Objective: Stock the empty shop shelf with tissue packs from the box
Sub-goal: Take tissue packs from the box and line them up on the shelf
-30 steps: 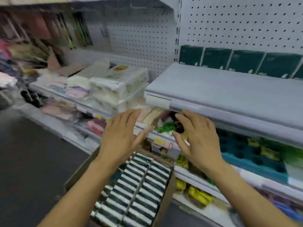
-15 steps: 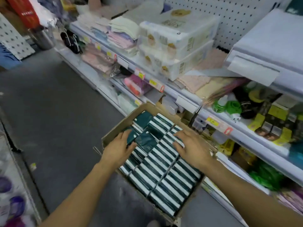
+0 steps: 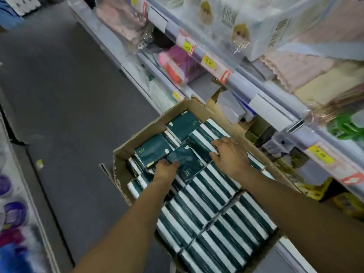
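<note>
Our left hand (image 3: pixel 166 170) pinches a loose dark-green plastic-wrapped tissue pack (image 3: pixel 184 161) in the brown cardboard box (image 3: pixel 137 135); our right hand (image 3: pixel 229 154) spreads over neighbours, which may snag and spill.

a grey floor (image 3: pixel 59 91) runs along the left, with a small yellowish scrap (image 3: pixel 39 163) lying on it; beside it white shelving holds pink folded cloth (image 3: pixel 120 15) on top and a pink and red packet (image 3: pixel 177 65) one level down. yellow price tags (image 3: pixel 208 62) sit along the shelf edge (the print is too blurred to read); large white wrapped packs (image 3: pixel 246 22) stand above pale folded towels (image 3: pixel 307 73), and something green (image 3: pixel 344 127) shows at the far right.
</note>
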Demonstrator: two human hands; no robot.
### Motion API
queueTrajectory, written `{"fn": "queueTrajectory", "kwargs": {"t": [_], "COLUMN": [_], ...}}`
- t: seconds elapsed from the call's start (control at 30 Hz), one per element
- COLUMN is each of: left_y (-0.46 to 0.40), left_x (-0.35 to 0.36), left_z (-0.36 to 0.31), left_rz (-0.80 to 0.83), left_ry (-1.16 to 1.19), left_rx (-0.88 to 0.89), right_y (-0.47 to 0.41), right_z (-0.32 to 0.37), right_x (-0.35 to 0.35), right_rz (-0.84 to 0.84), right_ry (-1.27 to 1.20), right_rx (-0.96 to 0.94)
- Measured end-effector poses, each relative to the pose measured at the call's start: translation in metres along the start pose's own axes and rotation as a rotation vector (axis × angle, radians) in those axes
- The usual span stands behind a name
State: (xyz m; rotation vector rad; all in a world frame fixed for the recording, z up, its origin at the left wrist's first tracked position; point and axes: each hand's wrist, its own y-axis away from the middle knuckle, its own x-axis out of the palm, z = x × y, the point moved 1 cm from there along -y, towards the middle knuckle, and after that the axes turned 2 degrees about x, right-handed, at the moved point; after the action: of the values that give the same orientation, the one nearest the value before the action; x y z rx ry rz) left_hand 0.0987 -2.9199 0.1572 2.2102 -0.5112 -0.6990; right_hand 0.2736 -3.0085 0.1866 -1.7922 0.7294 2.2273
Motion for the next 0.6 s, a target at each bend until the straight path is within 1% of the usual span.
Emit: {"fn": "queueTrajectory", "kwargs": {"t": [0.1, 0.17, 0.27, 0.33, 0.4, 0.47, 0.5, 0.53, 0.6], "left_y": [-0.022, -0.034, -0.039, -0.042, -0.042, -0.04, -0.038, -0.035, -0.022], "left_x": [0.018, 0.026, 0.036, 0.043, 0.047, 0.044, 0.041, 0.035, 0.02], "left_z": [0.01, 0.014, 0.011, 0.009, 0.007, 0.006, 0.006, 0.005, -0.001], "left_rz": [-0.046, -0.075, -0.043, -0.01, -0.006, -0.048, -0.069, -0.091, -0.13], "left_ry": [0.116, 0.213, 0.341, 0.372, 0.354, 0.332, 0.33, 0.327, 0.328], "left_rx": [-0.099, -0.136, -0.254, -0.311, -0.291, -0.228, -0.195, -0.148, -0.055], "right_y": [-0.014, -0.018, -0.021, -0.022, -0.025, -0.026, -0.025, -0.022, -0.013], "right_z": [-0.003, -0.003, 0.0, 0.003, 0.007, 0.008, 0.008, 0.007, 0.003], "right_x": [0.013, 0.019, 0.025, 0.027, 0.026, 0.022, 0.018, 0.013, 0.002], "right_rz": [0.024, 0.009, -0.026, -0.004, 0.012, 0.0, -0.023, -0.054, -0.103], "right_ry": [0.079, 0.109, 0.116, 0.132, 0.145, 0.063, -0.021, -0.138, -0.461], "right_rx": [0.018, 0.012, -0.013, 0.011, 0.026, 0.048, 0.077, 0.12, 0.226]}}
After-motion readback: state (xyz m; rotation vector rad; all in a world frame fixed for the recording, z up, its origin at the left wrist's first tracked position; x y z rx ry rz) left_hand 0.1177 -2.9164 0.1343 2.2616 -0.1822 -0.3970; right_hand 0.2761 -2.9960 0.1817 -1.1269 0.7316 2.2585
